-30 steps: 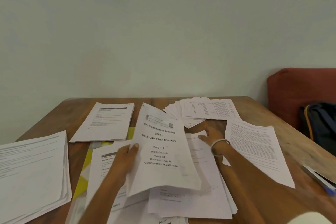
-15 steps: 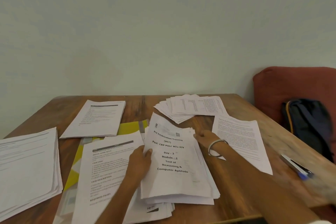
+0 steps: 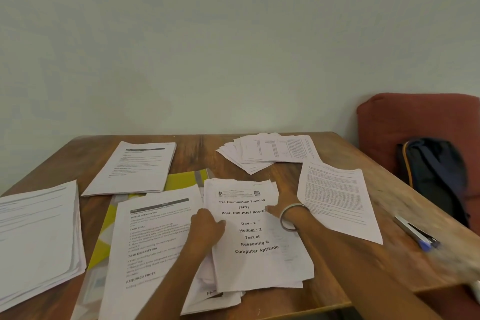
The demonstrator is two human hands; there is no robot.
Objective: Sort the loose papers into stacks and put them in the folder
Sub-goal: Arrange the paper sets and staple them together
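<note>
Folder under centre stacks, fanned papers behind (far right), pen right

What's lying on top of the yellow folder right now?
The yellow folder is mostly covered: the far stack overlaps its top edge, the task-sheet paper covers its middle. Only yellow patches show; whether papers are inside cannot be seen.

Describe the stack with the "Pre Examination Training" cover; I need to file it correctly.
The Pre Examination Training stack is white printed paper, lying flat and slightly fanned, near the front of the wooden table. Its cover reads "Day - 2, Module - 2, Test of Reasoning & Computer Aptitude". The left hand touches its left edge; the right hand rests on its right side.
</note>
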